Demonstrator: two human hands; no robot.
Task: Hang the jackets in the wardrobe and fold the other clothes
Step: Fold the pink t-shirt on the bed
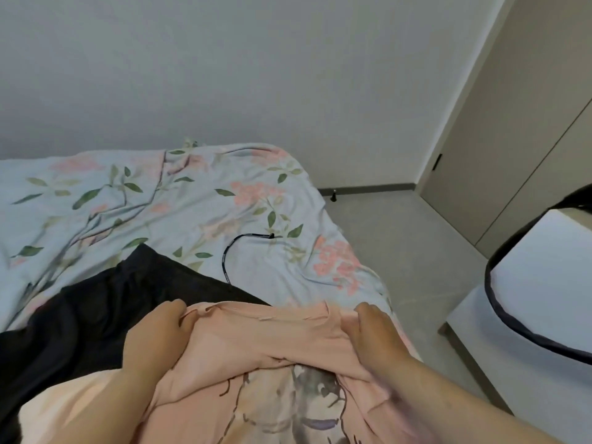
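The left hand point(157, 334) and right hand point(379, 334) each clutch a fistful of the pink shirt point(262, 341), which stretches between them over the floral bedspread point(192, 203). A black garment point(80, 315) lies just left of the grip, a black cord point(228, 254) beyond it.

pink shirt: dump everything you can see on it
The pink shirt is thin, soft-looking salmon fabric with a dark printed graphic on its near part, partly under a fold. It lies crumpled on the floral-sheeted bed, far edge doubled over. The left hand and right hand each grip that edge, fingers curled into cloth. A black garment adjoins its left side; the bottom runs out of frame.
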